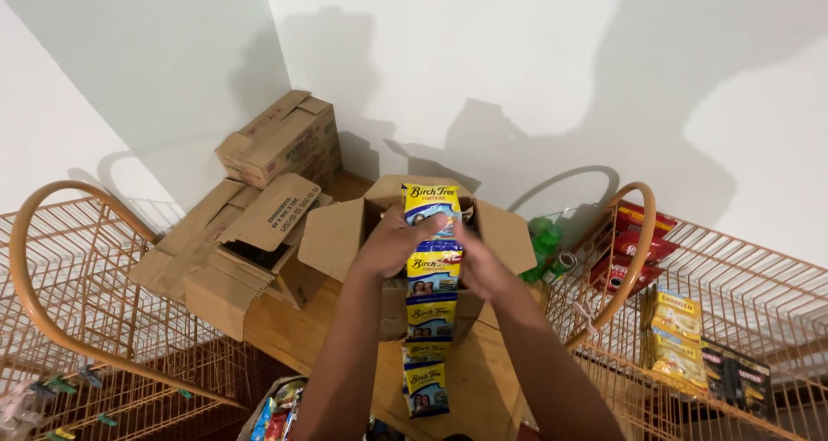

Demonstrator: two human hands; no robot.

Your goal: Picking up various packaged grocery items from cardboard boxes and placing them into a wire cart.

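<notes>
A long strip of joined yellow and blue sachets [430, 320] hangs down from both my hands over an open cardboard box [336, 234]. My left hand [392, 244] grips the strip near its top from the left side. On the right side, my right hand [479, 264] holds the same strip just below the top sachet. The strip's lower sachets dangle in front of the box, down to the wooden surface. The inside of the box is hidden by my hands and the strip.
Orange wire racks stand at the left [78, 294] and right [742, 303]; the right one holds yellow packets [675, 337], dark packets [733, 376] and red packets [634, 242]. More cardboard boxes [280, 139] sit at the back left. Green bottles [543, 242] stand by the box.
</notes>
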